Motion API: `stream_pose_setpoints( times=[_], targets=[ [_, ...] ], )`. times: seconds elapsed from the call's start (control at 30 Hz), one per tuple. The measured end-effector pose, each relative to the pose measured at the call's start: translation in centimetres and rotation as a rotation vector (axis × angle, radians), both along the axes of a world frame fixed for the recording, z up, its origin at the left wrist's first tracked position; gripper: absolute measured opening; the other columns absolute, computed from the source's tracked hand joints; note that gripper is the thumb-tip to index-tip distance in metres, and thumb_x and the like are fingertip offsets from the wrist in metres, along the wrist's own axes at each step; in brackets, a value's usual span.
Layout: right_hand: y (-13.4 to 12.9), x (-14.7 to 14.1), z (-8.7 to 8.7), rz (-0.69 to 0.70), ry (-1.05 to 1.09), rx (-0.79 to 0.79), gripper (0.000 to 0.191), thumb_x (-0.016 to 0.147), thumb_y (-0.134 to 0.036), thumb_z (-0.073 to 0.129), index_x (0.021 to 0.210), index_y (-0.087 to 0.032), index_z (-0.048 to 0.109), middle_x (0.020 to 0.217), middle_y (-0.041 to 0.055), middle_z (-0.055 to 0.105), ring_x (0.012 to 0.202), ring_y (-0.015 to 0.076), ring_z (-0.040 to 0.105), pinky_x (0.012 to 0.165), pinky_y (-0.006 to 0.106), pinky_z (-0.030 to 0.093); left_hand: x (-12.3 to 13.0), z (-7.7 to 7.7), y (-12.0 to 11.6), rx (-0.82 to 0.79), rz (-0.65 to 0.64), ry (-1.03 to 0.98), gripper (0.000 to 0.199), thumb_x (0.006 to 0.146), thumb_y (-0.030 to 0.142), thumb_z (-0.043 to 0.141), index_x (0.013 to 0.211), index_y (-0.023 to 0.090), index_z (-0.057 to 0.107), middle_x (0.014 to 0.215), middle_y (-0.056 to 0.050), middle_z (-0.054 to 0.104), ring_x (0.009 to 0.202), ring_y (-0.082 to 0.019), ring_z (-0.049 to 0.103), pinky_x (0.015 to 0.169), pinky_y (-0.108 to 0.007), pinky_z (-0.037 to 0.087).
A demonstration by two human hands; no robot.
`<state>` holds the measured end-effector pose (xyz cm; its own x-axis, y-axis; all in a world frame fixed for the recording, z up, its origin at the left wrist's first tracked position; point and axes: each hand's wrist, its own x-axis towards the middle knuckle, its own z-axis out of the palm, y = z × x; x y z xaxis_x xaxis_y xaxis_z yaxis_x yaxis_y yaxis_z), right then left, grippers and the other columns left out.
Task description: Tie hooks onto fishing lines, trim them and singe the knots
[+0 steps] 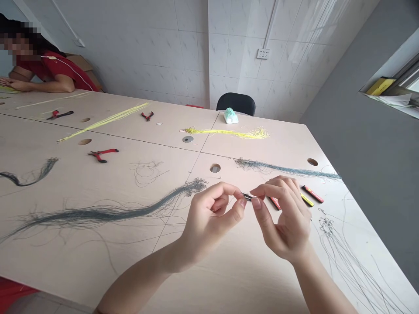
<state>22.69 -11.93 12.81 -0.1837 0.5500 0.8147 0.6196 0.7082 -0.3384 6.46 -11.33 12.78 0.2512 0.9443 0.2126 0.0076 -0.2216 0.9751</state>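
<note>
Hands: both raised over the table [235, 279], close together, fingers curled, neither spread open.
Left hand [212, 218]: thumb and forefinger pinch the left end of the small metal piece [247, 196]; the other fingers fold in toward the palm.
Right hand [281, 218]: thumb and forefinger pinch the right end of the same piece; the other fingers curl behind them.
Piece: short, dark, held level between the two pinches. Its exact kind is too small to tell.
Handling: keep both pinches firm and the wrists steady; a part this small is likely to slip if the fingertips loosen.
Right of the piece: a red stick [312, 194], a yellow stick [307, 199] and loose grey wires [343, 257].
Left of the piece: a long grey wire bundle [108, 213].
Beyond the piece: a second grey wire bundle [288, 169], a yellow wire bundle [229, 133], a steel washer [187, 139] and red-handled pliers [103, 154].
Far left of the piece: a co-worker's red sleeve [49, 72].
</note>
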Motion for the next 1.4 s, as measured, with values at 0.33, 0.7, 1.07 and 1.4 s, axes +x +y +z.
stream_pose_setpoints(
  times=[0.33, 0.7, 1.07, 1.4],
  targets=[
    [0.0, 0.1, 0.1, 0.017, 0.021, -0.032, 0.018, 0.088, -0.005, 0.05, 0.093, -0.022, 0.049, 0.071, -0.0004, 0.053, 0.065, 0.016, 0.046, 0.066, 0.035, 0.033, -0.1, -0.1, 0.0, 0.01, -0.011, -0.013, 0.016, 0.09, 0.033, 0.063, 0.078, 0.022, 0.06, 0.058, 0.008, 0.018, 0.049, -0.007, 0.02, 0.043, -0.02, 0.021],
    [0.4, 0.2, 0.4, -0.071, -0.148, 0.133, 0.026, 0.083, -0.001, 0.051, 0.095, -0.023, 0.048, 0.067, -0.0023, 0.056, 0.062, 0.0165, 0.049, 0.081, 0.041, 0.041, -0.4, -0.1, 0.0, -0.048, -0.047, -0.033, 0.015, 0.088, 0.033, 0.065, 0.079, 0.022, 0.062, 0.059, 0.008, 0.017, 0.049, -0.006, 0.019, 0.042, -0.019, 0.02],
    [-0.7, -0.4, 0.3, 0.105, 0.029, -0.247, 0.016, 0.096, -0.01, 0.042, 0.085, -0.021, 0.044, 0.072, -0.002, 0.05, 0.067, 0.0138, 0.041, 0.069, 0.034, 0.031, 0.2, 0.2, -0.2, 0.171, 0.039, 0.043, 0.011, 0.086, 0.022, 0.062, 0.076, 0.02, 0.058, 0.056, 0.009, 0.02, 0.047, -0.006, 0.024, 0.042, -0.018, 0.024],
    [1.0, 6.6, -4.1, -0.176, 0.32, -0.641, 0.023, 0.092, -0.029, 0.045, 0.074, -0.022, 0.057, 0.075, 0.0027, 0.061, 0.073, 0.0194, 0.056, 0.066, 0.033, 0.041, -0.1, -0.4, 0.9, 0.295, 0.136, 0.112, 0.012, 0.087, 0.016, 0.062, 0.077, 0.022, 0.06, 0.057, 0.009, 0.018, 0.046, -0.005, 0.021, 0.041, -0.016, 0.022]
  ],
)
